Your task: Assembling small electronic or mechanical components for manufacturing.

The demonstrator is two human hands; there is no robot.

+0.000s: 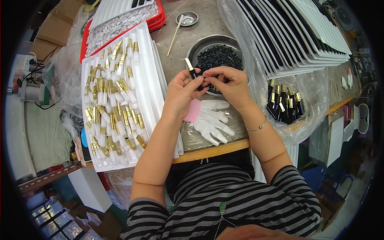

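Note:
My left hand (182, 91) holds a slim black cosmetic tube (193, 73) with a shiny gold top, tilted with that top pointing up and away. Fingertips of my right hand (233, 87) are pinched together at the tube's lower part, meeting the left fingers. What the right fingers grip is too small and covered to make out. Just beyond my hands sits a round metal bowl (195, 45) of small black pieces (220, 56), partly hidden by the right hand. A white work glove (212, 122) with a pink cuff lies below my hands.
White trays (146, 60) at left carry many gold-and-white tubes (114, 96). Behind them stands a red tray (159, 20) of pale pieces. A small metal dish (191, 18) has a stick (175, 36) leaning on it. At right are black-and-white stacked trays (276, 40) and black tubes (285, 105) in clear plastic.

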